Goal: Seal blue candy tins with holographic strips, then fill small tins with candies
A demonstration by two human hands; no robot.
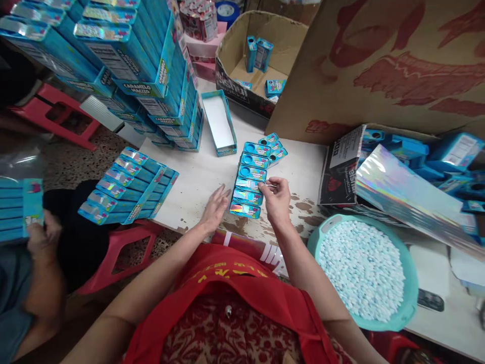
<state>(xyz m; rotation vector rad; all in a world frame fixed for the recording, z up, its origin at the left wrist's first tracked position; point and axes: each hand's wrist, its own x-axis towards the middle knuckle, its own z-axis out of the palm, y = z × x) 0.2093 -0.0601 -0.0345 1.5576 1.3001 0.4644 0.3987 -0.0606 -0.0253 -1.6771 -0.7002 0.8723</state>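
A row of blue candy boxes point(252, 173) labelled "Caramelo Macizo" stands before me on the white table. Round holes show in the tops of the far boxes, while shiny strips cover those of the near ones. My left hand point(215, 208) rests open beside the row's left side, fingers stretched out. On the other side, my right hand point(276, 198) pinches thumb and forefinger together at the edge of a middle box; what lies between them is too small to make out. A few loose candy boxes point(278, 155) lie touching the far right end of the row.
Beyond my left hand are an empty display tray point(226, 151), tall stacks of filled trays point(166, 88) and another full tray point(131, 189). Cardboard boxes point(242, 98) stand behind. At right, a green basin point(413, 303) holds pale blue candies near a phone point(430, 300). A co-worker's hand point(44, 235) holds boxes.
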